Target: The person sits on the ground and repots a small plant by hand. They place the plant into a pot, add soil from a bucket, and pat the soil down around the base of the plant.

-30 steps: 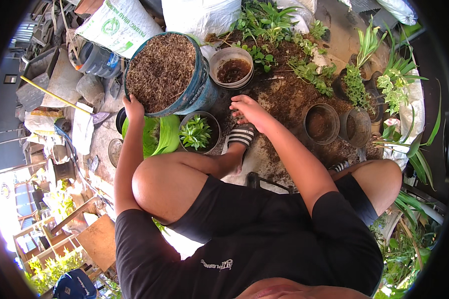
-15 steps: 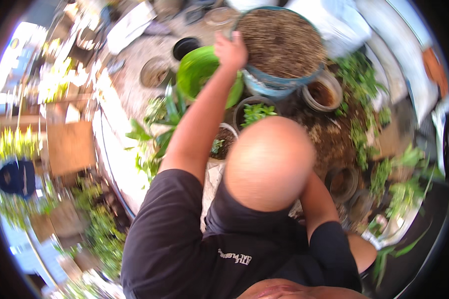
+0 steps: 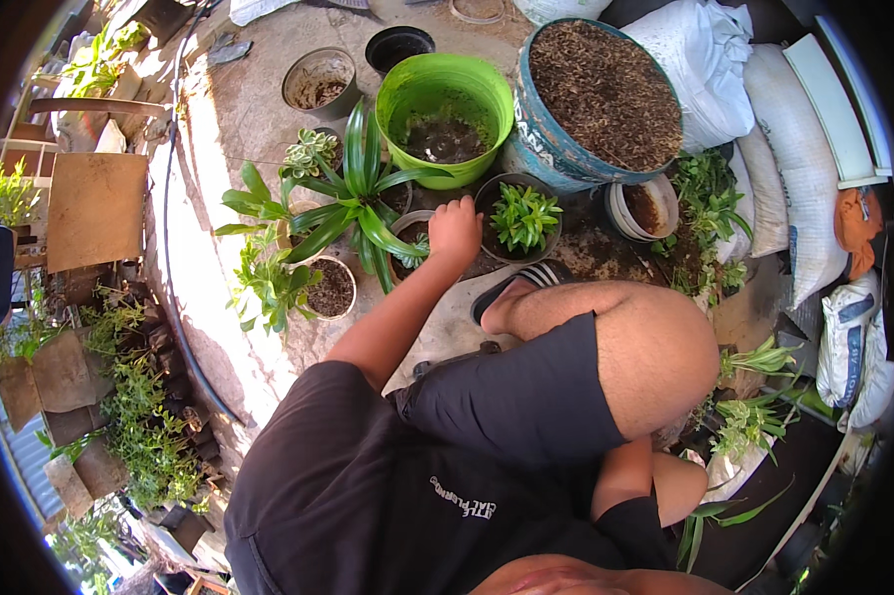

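Soil (image 3: 601, 94) fills the blue bucket (image 3: 558, 161); the adjacent green pot (image 3: 403, 104) holds no plant. Left hand (image 3: 455, 235) is at the small planted pot (image 3: 410, 217) (fingers (image 3: 455, 207) bent; grip cannot be determined); right hand is hidden.

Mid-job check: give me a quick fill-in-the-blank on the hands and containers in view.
1. Only the person's ____ hand is visible.
2. The large, bright ____ pot stands beside the blue bucket.
3. The crumpled white sack is to the ____ of that bucket.
4. The black sandal has ____ stripes.

Missing words: left; green; right; white.
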`<action>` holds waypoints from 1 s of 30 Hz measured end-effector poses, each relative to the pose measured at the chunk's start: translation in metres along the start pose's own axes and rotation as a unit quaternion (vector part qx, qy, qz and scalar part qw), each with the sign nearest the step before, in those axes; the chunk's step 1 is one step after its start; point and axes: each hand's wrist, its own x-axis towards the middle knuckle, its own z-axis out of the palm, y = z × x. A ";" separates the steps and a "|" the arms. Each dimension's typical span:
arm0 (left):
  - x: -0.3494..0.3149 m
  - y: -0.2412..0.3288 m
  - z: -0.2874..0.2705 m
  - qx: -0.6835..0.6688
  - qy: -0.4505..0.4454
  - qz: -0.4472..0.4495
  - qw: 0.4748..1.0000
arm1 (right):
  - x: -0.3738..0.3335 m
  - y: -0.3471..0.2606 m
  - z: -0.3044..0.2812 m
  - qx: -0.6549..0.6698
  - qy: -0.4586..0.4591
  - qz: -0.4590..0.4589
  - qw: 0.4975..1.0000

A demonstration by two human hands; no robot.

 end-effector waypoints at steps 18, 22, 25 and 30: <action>-0.058 -0.001 -0.161 -0.138 0.003 0.016 0.990 | -0.016 0.036 -0.035 0.017 0.002 -0.019 1.000; -0.117 -0.028 -0.282 -0.191 -0.033 -0.033 0.981 | -0.018 0.037 -0.044 0.012 -0.015 -0.019 1.000; -0.170 -0.086 -0.325 -0.271 -0.053 -0.071 0.959 | -0.021 0.031 -0.050 0.014 -0.014 -0.016 1.000; -0.279 -0.211 -0.292 -0.280 0.071 -0.263 0.921 | -0.019 0.030 -0.060 0.028 -0.021 -0.014 0.999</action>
